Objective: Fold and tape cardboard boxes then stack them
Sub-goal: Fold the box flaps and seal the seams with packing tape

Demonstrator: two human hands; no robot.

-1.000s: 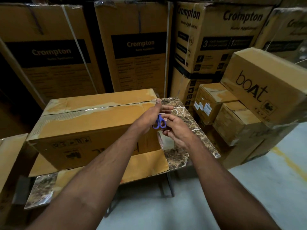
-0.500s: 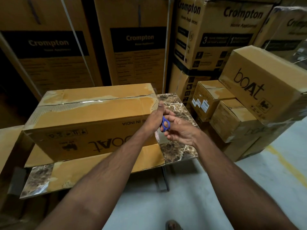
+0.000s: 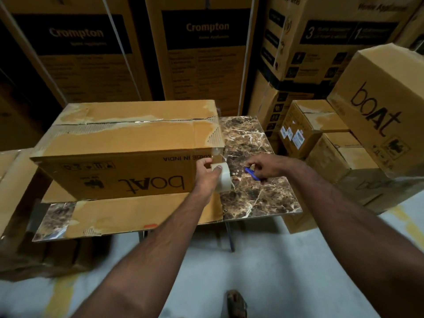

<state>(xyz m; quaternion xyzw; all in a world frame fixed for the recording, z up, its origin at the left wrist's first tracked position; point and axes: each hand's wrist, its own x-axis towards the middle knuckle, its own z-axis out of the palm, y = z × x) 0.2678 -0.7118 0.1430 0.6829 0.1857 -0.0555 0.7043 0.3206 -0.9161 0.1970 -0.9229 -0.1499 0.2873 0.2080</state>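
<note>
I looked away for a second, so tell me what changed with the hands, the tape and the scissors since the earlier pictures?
The hands have parted. The right hand carried the blue scissors away to the right, low over the marble table. The left hand dropped to the boat box's near right corner, gripping the tape roll, which was hidden before. The box stayed put on the table.
</note>
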